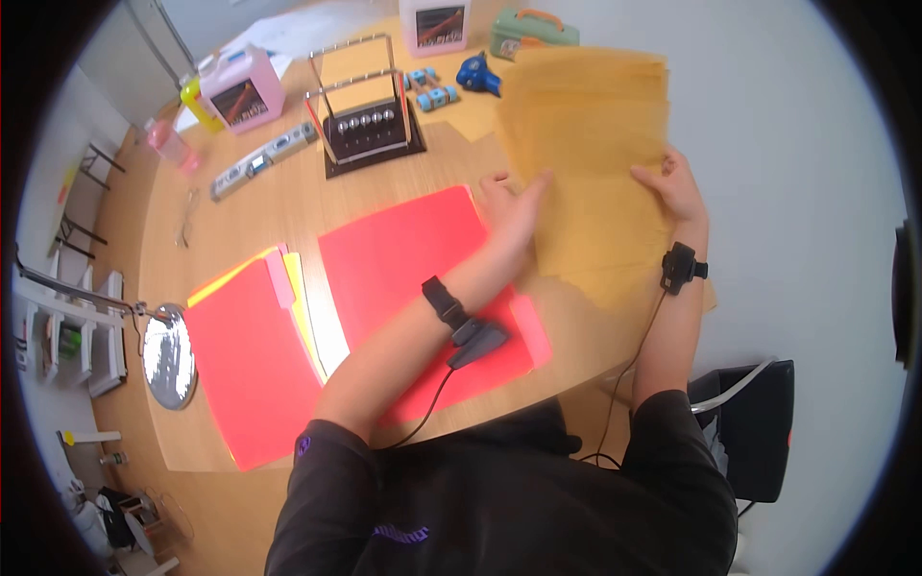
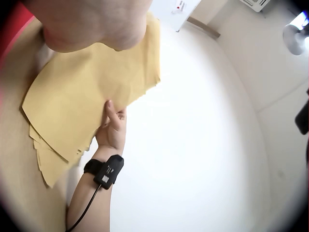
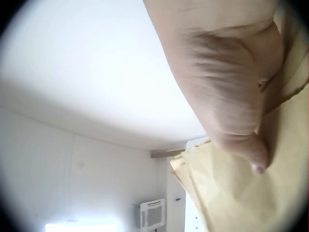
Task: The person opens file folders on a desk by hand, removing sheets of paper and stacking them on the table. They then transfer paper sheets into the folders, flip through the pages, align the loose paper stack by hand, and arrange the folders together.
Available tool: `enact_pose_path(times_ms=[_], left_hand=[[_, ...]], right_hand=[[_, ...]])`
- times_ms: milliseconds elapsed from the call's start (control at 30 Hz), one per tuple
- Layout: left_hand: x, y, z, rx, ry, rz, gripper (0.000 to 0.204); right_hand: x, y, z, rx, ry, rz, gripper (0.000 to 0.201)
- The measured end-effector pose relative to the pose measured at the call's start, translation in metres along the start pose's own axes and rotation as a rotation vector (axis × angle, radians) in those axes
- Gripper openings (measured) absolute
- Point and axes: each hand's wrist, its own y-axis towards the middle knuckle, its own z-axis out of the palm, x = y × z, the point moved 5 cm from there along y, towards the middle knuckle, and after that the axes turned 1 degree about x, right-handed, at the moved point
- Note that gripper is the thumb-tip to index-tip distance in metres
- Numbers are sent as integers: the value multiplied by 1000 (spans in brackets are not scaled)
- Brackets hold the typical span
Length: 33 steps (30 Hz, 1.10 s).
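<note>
A stack of tan paper envelopes (image 1: 595, 144) is held up over the right side of the table, its sheets slightly fanned. My right hand (image 1: 675, 187) grips its right edge, thumb on the near face and fingers behind. My left hand (image 1: 514, 206) holds the left edge with the thumb on the face; its other fingers are partly hidden. In the left wrist view the right hand (image 2: 112, 128) pinches the envelopes (image 2: 72, 96). The right wrist view shows the right hand's thumb (image 3: 256, 159) pressed on the paper (image 3: 231, 188).
Red folders (image 1: 403, 259) lie left of the envelopes, with more red and yellow folders (image 1: 254, 355) farther left. Behind stand a Newton's cradle (image 1: 370, 130), pink jugs (image 1: 245, 91), a blue object (image 1: 477, 75) and a green case (image 1: 533, 36). A round mirror (image 1: 168, 355) is at the left edge.
</note>
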Motion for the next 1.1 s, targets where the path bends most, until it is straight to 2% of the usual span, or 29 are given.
enact_pose_path(times_ms=[67, 100, 167, 200, 233, 300, 333, 367, 433, 467, 533, 567, 600, 633, 667, 733, 800, 833, 867, 900, 967, 1000, 1033, 1067, 1100], left_hand=[[-35, -13, -14, -185, 105, 6, 66], [-60, -21, -21, -173, 122, 33, 66], [-112, -39, -11, 355, -236, 300, 52], [-120, -44, -12, 289, -165, 364, 40], [-130, -48, -17, 297, -148, 364, 40], [-175, -72, -39, 254, 93, 310, 38], [-179, -77, -47, 246, 57, 347, 31], [-175, -81, -55, 237, 77, 348, 31], [-149, -82, -78, 219, -119, 223, 38], [-130, -69, -103, 208, -104, 234, 38], [-121, -57, -155, 114, 622, 940, 49], [-137, -70, -166, 138, 329, 801, 58], [-155, -87, -171, 162, 38, 652, 68], [-172, -102, -174, 164, 47, 657, 68], [-189, -116, -180, 115, 97, 707, 75], [-203, -124, -193, 66, 145, 760, 82], [-198, -122, -202, 122, 382, 653, 95], [-195, -119, -209, 105, 381, 656, 95], [-190, -114, -215, 153, 398, 660, 97], [-184, -108, -222, 199, 415, 663, 99], [-177, -110, -236, 155, 397, 669, 99], [-177, -120, -229, 212, 358, 622, 96], [-175, -127, -226, 274, 320, 575, 93], [-164, -126, -233, 225, 474, 622, 74], [-155, -125, -238, 222, 472, 624, 74]], right_hand=[[20, -3, 1, -105, 212, -231, 46], [28, -1, 11, -123, 223, -257, 46], [48, -5, 24, -216, 349, -385, 43], [47, -10, 24, -188, 343, -361, 39], [43, -10, 29, -200, 356, -365, 39], [32, 2, 46, -265, 355, -332, 46], [46, -3, 53, -378, -405, -531, 42], [34, -1, 56, -317, -485, -696, 44], [48, -14, 74, -455, -808, -953, 44], [56, -11, 76, -460, -789, -963, 44], [42, 17, 80, 114, 527, -223, 54], [54, 17, 85, 117, 539, -233, 54], [72, 15, 99, 154, 86, -296, 55], [88, 12, 113, 180, -371, -346, 57], [107, 9, 122, 174, -367, -350, 57], [140, 1, 154, 383, -665, -366, 53], [163, -5, 174, 402, -729, -370, 50], [167, -8, 185, 422, -792, -372, 47], [172, -15, 194, 319, -806, -622, 40], [179, -18, 203, 335, -801, -636, 40], [195, -25, 222, 386, -1015, -720, 33], [199, -31, 227, 324, -1032, -845, 28], [197, -35, 233, 326, -1027, -853, 28], [196, -39, 239, 313, -1030, -863, 29], [193, -42, 242, 302, -1035, -872, 30]])
